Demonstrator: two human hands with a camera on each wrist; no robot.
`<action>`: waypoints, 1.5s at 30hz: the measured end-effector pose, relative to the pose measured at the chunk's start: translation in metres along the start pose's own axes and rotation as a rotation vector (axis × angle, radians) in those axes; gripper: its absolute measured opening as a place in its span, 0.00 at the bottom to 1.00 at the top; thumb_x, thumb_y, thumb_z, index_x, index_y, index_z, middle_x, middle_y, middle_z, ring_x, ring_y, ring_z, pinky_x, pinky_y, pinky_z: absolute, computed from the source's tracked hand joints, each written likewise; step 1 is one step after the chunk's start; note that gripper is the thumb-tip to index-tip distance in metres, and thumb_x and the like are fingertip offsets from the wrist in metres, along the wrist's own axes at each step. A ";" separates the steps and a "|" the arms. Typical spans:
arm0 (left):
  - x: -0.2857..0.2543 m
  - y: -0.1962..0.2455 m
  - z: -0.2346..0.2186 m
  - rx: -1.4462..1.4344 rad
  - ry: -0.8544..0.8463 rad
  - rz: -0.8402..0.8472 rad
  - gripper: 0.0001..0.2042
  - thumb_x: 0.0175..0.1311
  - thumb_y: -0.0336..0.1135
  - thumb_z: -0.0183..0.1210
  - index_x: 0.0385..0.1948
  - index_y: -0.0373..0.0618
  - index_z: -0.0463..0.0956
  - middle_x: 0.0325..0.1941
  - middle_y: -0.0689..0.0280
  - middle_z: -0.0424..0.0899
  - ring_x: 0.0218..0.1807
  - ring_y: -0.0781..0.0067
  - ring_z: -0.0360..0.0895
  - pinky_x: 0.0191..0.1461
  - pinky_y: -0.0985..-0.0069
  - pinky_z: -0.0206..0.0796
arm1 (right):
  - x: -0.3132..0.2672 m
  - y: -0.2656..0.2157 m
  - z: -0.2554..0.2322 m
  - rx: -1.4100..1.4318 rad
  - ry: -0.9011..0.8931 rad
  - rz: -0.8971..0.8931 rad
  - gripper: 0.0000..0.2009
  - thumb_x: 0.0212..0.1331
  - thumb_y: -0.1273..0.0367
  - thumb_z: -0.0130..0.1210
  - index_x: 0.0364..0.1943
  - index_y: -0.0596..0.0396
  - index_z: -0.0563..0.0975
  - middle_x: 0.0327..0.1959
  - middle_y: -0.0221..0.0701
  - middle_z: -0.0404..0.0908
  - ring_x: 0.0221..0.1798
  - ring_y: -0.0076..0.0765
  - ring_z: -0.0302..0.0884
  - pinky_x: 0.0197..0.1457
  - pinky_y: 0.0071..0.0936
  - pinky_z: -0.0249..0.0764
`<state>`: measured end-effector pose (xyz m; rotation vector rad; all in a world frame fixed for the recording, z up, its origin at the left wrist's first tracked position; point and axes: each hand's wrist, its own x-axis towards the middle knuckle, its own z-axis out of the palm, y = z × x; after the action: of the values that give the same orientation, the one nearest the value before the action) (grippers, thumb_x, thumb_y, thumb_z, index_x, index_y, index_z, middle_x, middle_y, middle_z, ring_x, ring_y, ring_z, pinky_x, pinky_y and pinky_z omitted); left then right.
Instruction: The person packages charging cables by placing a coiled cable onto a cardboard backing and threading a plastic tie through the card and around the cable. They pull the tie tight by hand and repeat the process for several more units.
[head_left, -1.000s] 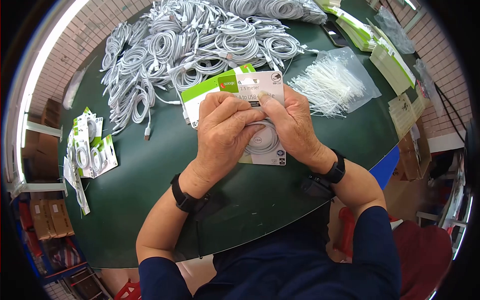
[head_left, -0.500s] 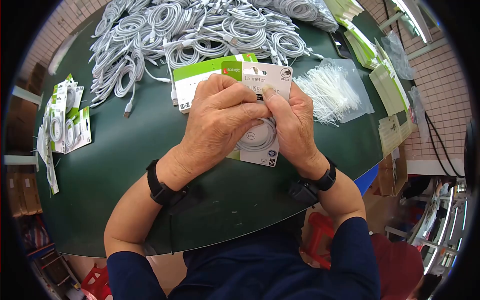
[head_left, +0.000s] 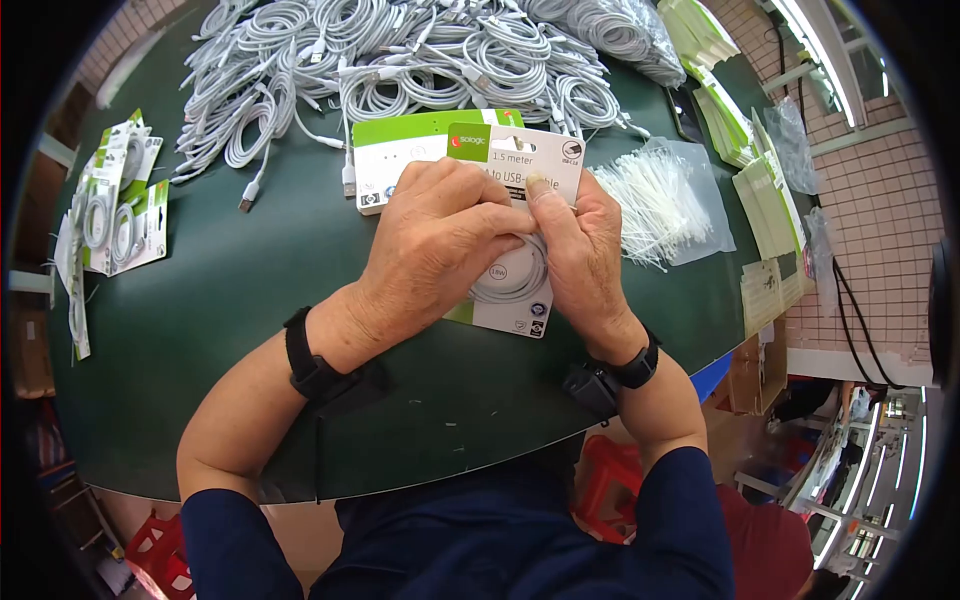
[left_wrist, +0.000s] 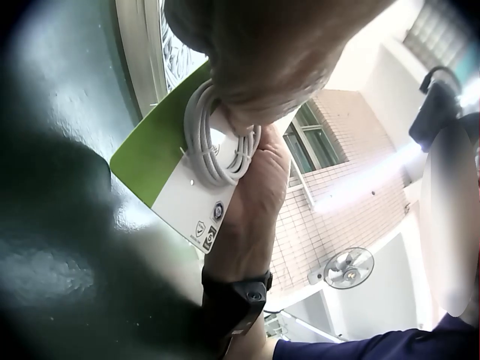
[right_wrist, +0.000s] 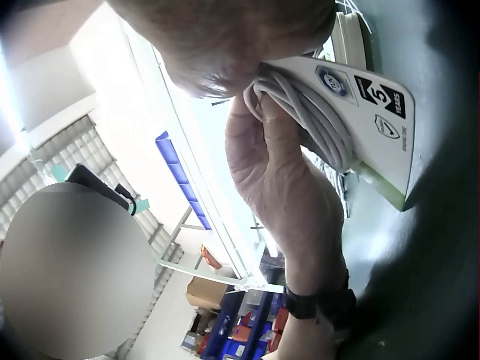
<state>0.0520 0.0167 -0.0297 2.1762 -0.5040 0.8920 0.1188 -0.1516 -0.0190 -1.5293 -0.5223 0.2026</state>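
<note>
While pinched: cable card [head_left: 512,300] between fingers [head_left: 540,195].

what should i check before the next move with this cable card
1. Left hand grips the backing card: ok.
2. Right hand grips the card, thumb on its front: ok.
3. Coiled cable lies flat against the card: ok.
4. Cable tied to the card: cannot tell, the hands cover it.
5. Bag of cable ties beside the right hand: ok.
6. Blank card lies behind the held one: ok.
</note>
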 end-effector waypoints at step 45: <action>0.001 0.021 0.000 -1.021 0.092 -0.838 0.13 0.75 0.33 0.64 0.54 0.35 0.82 0.50 0.61 0.89 0.48 0.80 0.85 0.53 0.77 0.79 | -0.001 -0.012 -0.009 0.157 -0.075 -0.024 0.14 0.63 0.71 0.70 0.51 0.63 0.86 0.42 0.35 0.92 0.41 0.25 0.89 0.45 0.26 0.87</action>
<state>0.0407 0.0030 -0.0193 1.1824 0.0541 0.1617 0.1199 -0.1607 -0.0071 -1.3656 -0.5711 0.2771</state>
